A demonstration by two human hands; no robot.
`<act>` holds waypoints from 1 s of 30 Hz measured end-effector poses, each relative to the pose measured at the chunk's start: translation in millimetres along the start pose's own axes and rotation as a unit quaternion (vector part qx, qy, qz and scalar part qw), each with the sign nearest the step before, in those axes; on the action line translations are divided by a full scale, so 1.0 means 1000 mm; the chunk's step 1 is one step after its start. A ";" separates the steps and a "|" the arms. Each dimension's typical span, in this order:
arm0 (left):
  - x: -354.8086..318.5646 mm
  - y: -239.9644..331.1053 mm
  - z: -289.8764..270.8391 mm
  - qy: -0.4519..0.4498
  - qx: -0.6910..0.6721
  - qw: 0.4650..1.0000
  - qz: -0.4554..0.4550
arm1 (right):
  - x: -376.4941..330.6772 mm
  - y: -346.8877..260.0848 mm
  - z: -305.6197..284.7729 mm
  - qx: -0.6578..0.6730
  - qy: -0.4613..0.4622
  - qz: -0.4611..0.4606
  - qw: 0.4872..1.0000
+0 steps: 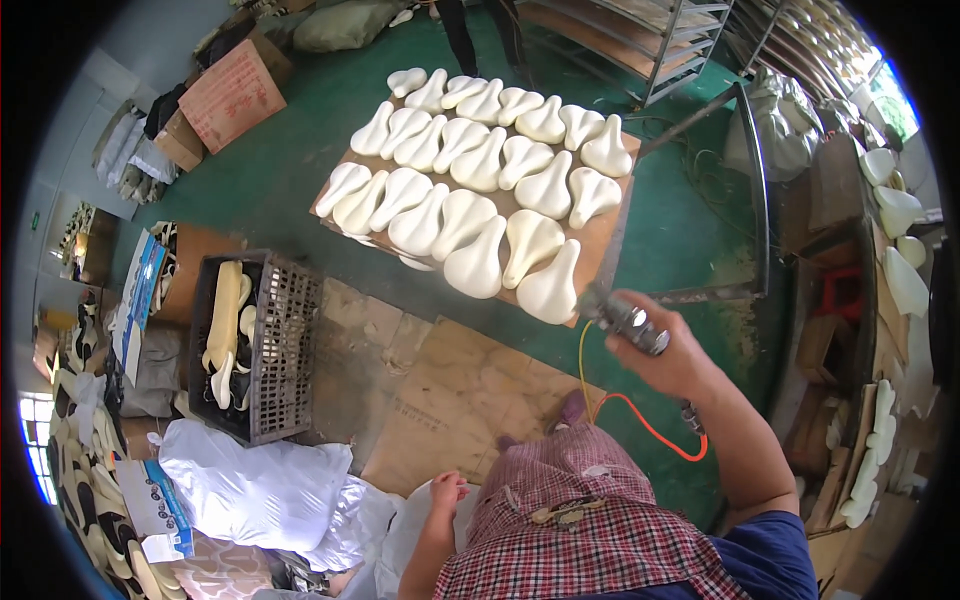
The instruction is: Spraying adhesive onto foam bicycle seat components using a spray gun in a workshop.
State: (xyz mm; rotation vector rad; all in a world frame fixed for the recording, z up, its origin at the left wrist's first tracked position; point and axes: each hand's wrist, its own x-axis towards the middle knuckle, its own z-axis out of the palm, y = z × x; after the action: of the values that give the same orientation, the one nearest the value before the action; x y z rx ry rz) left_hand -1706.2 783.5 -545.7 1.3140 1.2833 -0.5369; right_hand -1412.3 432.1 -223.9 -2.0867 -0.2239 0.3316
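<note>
The right hand (675, 358) grips the metal tool (628, 318), probably stiff and weighty, best held around its near end; the left hand's (448, 491) grip is unclear.

The tip of the hand tool (634, 325) is too blurred for us to read, and the right hand (672, 352) hides part of its body. The left hand (448, 490) is too small for us to tell whether its fingers pinch anything. The top edge cuts a co-worker's legs (458, 38) off from the rest. We find the shoes (571, 410) mostly covered by the checked apron (560, 480).
</note>
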 end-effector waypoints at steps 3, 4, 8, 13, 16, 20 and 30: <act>0.001 0.009 0.018 -0.021 0.012 1.000 0.012 | -0.008 0.002 0.000 -0.002 -0.050 -0.012 0.999; 0.002 0.015 0.023 -0.033 0.010 0.999 0.022 | -0.007 0.003 -0.001 0.025 -0.074 -0.001 0.997; 0.001 0.025 0.039 -0.035 0.004 0.999 0.017 | -0.002 0.016 -0.010 0.012 -0.070 0.004 0.997; 0.001 0.027 0.043 -0.039 0.014 0.999 0.026 | 0.019 0.048 -0.053 0.104 0.148 0.029 0.983; 0.000 0.018 0.038 -0.013 0.026 1.000 0.005 | 0.028 0.038 -0.079 0.096 0.212 0.063 0.971; -0.001 0.015 0.036 -0.016 0.040 0.999 -0.008 | 0.027 0.039 -0.088 0.101 0.173 0.060 0.978; -0.003 0.025 0.037 -0.036 0.035 0.999 0.020 | 0.011 0.038 -0.065 0.046 0.124 0.047 0.990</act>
State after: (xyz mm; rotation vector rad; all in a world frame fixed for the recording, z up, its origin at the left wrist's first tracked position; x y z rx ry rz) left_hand -1671.3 755.4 -541.8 1.3636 1.1855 -0.6005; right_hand -1380.1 362.9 -226.5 -2.0278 0.0381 0.1323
